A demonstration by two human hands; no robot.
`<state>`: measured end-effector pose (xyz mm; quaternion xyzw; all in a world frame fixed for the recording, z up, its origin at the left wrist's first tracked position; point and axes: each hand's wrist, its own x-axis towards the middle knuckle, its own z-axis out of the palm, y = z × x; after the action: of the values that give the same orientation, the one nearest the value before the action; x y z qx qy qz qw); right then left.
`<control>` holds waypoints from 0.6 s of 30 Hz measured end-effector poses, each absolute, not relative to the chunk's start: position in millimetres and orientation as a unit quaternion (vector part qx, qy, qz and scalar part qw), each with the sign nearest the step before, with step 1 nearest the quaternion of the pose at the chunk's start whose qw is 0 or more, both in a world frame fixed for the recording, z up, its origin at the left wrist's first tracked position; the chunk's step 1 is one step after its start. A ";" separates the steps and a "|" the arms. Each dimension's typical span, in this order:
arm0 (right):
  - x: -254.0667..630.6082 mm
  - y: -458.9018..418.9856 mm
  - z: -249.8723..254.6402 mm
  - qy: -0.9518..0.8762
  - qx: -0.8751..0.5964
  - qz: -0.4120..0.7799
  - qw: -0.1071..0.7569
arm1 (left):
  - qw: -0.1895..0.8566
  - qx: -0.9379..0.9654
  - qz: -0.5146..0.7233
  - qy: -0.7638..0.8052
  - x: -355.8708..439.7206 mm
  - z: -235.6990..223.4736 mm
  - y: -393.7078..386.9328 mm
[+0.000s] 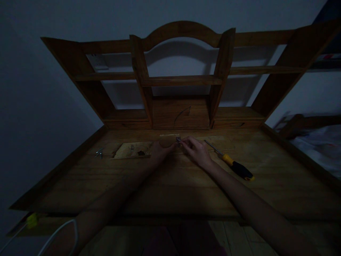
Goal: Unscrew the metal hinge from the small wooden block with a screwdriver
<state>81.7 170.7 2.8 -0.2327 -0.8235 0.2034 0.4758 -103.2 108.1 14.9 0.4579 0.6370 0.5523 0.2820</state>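
My left hand [160, 151] is closed around a small wooden board [168, 140] in the middle of the desk, its thumb pointing right. At that board's right end sits a small shiny metal piece [178, 139], too dark to make out fully. My right hand [196, 150] pinches at this metal piece with thumb and fingertips. Just right of it lies a screwdriver [236, 167] with a yellow and black handle, its shaft slanting up toward my hand. A longer rough wooden board [133, 149] with a dark knot lies flat beside my left hand.
Several small metal parts, perhaps screws [99, 153], lie at the desk's left. A wooden shelf unit [181, 81] rises along the desk's [165, 199] back edge, with drawers at its base. Raised side edges bound the desktop. The light is dim.
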 end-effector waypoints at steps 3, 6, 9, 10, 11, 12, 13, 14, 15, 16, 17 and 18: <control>82.1 171.5 2.4 -0.824 -0.233 0.205 0.474 | 0.269 0.478 0.543 0.636 -103.8 11.8 109.5; 81.7 172.4 1.6 -0.828 -0.235 0.205 0.466 | 0.264 0.476 0.534 0.646 -104.6 7.3 110.6; 81.5 173.1 0.6 -0.828 -0.240 0.201 0.464 | 0.247 0.493 0.521 0.652 -105.2 3.8 110.8; 81.6 173.2 0.2 -0.829 -0.240 0.201 0.463 | 0.239 0.498 0.517 0.654 -105.4 2.9 110.8; 81.6 173.3 -0.1 -0.830 -0.239 0.201 0.462 | 0.228 0.501 0.514 0.658 -105.6 2.3 110.8; 81.7 173.3 -0.3 -0.830 -0.238 0.203 0.462 | 0.219 0.502 0.512 0.662 -105.8 1.8 110.7; 81.6 173.3 -0.5 -0.830 -0.237 0.204 0.462 | 0.209 0.505 0.510 0.664 -106.0 1.4 110.5; 81.5 173.3 -0.6 -0.830 -0.236 0.205 0.463 | 0.200 0.509 0.510 0.664 -106.2 1.2 110.2; 81.4 173.1 -0.7 -0.830 -0.234 0.205 0.464 | 0.189 0.516 0.508 0.663 -106.4 1.0 109.9; 81.3 172.9 -0.7 -0.829 -0.231 0.207 0.465 | 0.182 0.522 0.507 0.661 -106.5 0.9 109.5; 81.2 172.6 -0.8 -0.829 -0.227 0.210 0.466 | 0.178 0.525 0.506 0.661 -106.7 0.7 109.1; 81.2 172.2 -0.9 -0.828 -0.224 0.217 0.466 | 0.175 0.524 0.506 0.662 -106.8 0.6 108.8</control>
<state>81.2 172.2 -0.9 -0.2243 -0.8278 0.2166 0.4664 -106.8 108.8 0.6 0.5243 0.6619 0.5062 0.1754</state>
